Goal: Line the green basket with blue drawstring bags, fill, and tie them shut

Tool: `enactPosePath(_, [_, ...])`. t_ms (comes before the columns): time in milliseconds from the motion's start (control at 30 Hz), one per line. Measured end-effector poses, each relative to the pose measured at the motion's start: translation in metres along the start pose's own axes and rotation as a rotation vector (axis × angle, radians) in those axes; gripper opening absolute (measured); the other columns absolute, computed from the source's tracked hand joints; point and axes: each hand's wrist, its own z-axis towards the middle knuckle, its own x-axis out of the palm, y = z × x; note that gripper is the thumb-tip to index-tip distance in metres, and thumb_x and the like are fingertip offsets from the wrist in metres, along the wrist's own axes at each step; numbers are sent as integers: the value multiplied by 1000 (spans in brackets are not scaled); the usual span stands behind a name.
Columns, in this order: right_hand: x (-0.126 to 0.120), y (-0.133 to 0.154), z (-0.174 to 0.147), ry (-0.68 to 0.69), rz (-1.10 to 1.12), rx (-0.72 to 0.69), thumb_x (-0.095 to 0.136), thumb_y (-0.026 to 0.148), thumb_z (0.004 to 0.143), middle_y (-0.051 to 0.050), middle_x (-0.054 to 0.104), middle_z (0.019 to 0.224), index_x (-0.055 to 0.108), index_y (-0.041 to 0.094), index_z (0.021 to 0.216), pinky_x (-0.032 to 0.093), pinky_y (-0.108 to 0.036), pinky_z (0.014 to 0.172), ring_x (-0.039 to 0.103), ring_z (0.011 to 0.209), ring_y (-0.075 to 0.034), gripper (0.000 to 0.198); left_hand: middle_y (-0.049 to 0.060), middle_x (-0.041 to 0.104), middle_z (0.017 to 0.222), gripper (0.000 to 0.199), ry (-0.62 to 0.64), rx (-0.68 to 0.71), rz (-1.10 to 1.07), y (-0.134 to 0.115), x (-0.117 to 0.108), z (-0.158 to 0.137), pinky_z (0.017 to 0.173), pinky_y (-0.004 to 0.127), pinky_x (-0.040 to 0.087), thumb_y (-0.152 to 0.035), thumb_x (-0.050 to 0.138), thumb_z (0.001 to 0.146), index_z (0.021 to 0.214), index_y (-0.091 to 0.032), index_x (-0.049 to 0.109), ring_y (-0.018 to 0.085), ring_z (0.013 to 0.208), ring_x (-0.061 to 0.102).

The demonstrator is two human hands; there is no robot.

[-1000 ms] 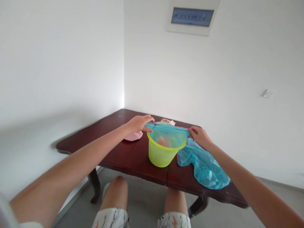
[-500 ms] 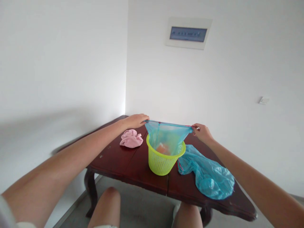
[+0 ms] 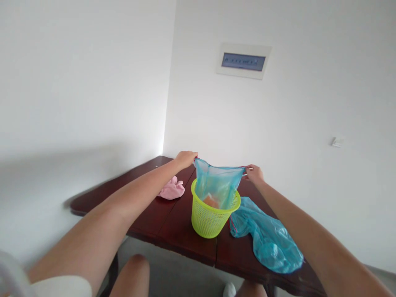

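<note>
A translucent blue plastic bag (image 3: 221, 177) with a red drawstring is stretched between my hands, its lower part down inside a yellow-green mesh basket (image 3: 207, 218). Something orange and white shows through the bag's film, too blurred to name. My left hand (image 3: 187, 158) is closed on the bag's left top corner. At the right top corner, my right hand (image 3: 254, 173) pinches the edge and red string. The basket stands upright on the table, below both hands.
A crumpled pink cloth (image 3: 173, 189) lies left of the basket, partly behind my left forearm. To the right, a second blue plastic bag (image 3: 272, 243) lies bunched on the dark red wooden table (image 3: 182, 243). White walls (image 3: 293, 107) meet behind the table.
My hands have come closer together, so the bag's top edge is narrower and slacker. The bag is pulled slightly higher relative to the basket rim. My head view has tilted a little upward.
</note>
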Motion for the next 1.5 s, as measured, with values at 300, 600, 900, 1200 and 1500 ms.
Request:
enactPosePath(300, [-26,16,-32,-239,170,-369,69,63,99,-13,86,103,81,21,112,66,-41,81,80,90,-28,47,7,89,128,24,-204,122,-423,-23,-20,-22,95,35,64,-37,59,117,127,-26,78,24,109,85])
enactPosePath(600, [-70,48,-127,-223,191,-580,81,49,103,-6,80,96,82,24,108,60,-36,78,74,85,-23,26,7,86,107,28,-260,215,-863,-76,-66,-98,91,36,67,-49,84,106,112,-23,76,23,101,83])
enactPosePath(900, [-113,89,-205,-43,66,-744,76,48,113,-6,78,98,80,27,111,59,-38,81,72,88,-24,22,0,69,75,60,-174,55,-1035,-107,-105,-136,67,30,58,-75,87,99,83,-23,61,17,71,70])
enactPosePath(1200, [-108,119,-239,228,-126,-744,68,41,117,-5,71,94,71,26,98,54,-35,73,65,83,-20,25,19,88,140,65,219,226,-1309,-171,-98,-150,107,48,70,-77,70,113,156,-28,73,35,136,84])
enactPosePath(1500, [-101,144,-235,187,-193,-871,64,31,118,-7,73,103,82,25,109,53,-34,74,69,83,-18,21,13,91,109,77,233,427,-1199,-238,-65,-144,93,46,71,-88,41,118,151,-29,77,31,103,87])
